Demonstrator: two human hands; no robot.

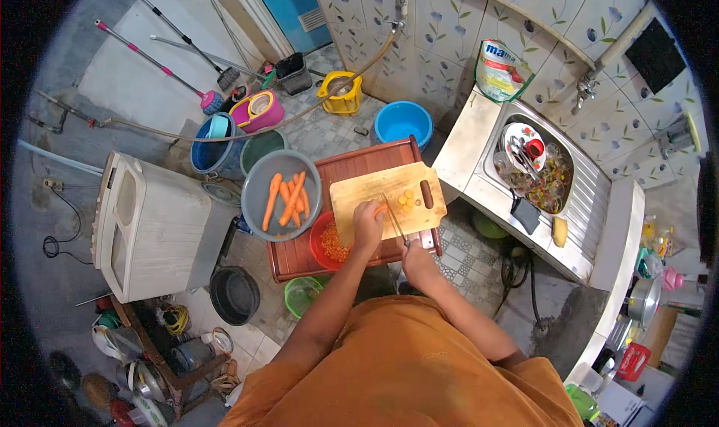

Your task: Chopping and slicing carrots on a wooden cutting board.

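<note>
My left hand [368,225] holds a peeled carrot [381,208] down on a wooden cutting board [354,194]. In my right hand [418,264] is the handle of a kitchen knife [395,220], its blade lying across the board beside the carrot's end. Several round carrot slices [406,200] rest to the right of the blade, near the board's handle slot. Partly under the board's left edge, a red bowl [315,241] contains small diced carrot pieces [332,246]. Whole peeled carrots [291,202] lie in a large grey basin [252,188] at the left.
A reddish wooden table [289,258] carries the board. To the right, a steel sink [505,118] is filled with dishes. Behind the table stands a blue tub [403,123]. A washing machine [163,225], a black basin [234,295] and a green basket [302,296] stand on the left side.
</note>
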